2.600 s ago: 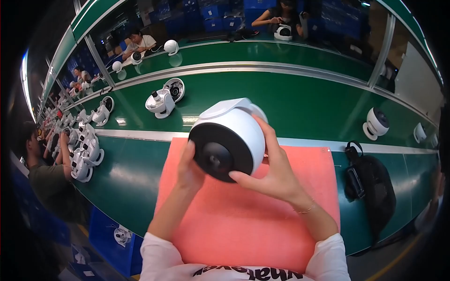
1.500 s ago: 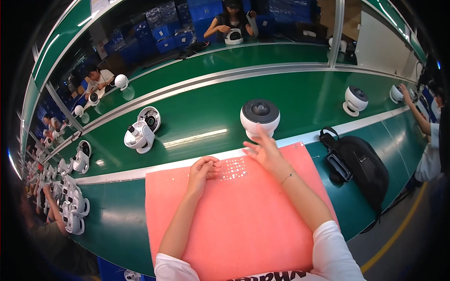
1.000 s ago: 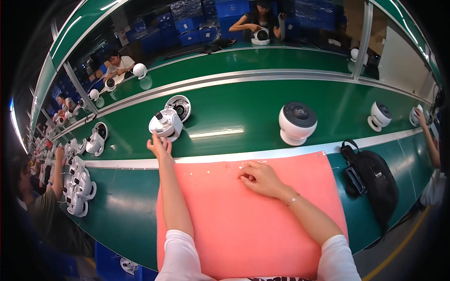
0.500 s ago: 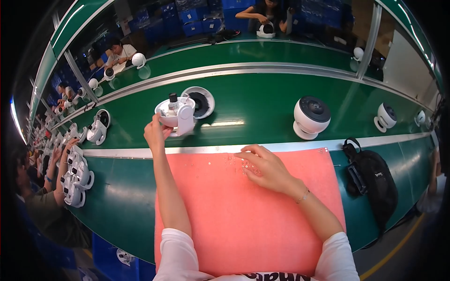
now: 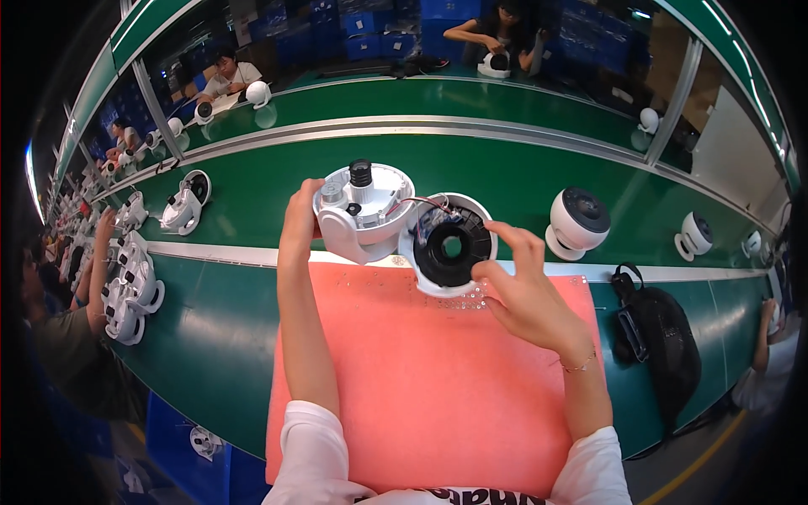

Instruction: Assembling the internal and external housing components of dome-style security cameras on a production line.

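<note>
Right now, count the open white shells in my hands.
2: one shell in your left hand, with a black cylinder; another shell, with a black ring inside, in your right hand. None appears hidden.

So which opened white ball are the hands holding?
The middle one, with wires between its halves: left hand on the white bowl, right hand on the black-ringed cover. The other opened balls, farther left, are in neither hand.

Wearer's hands (image 5: 532, 296): two; held housing (image 5: 377, 207): one; held shell (image 5: 454, 268): one; pink mat (image 5: 438, 387): one; black bag (image 5: 671, 337): one.
</note>
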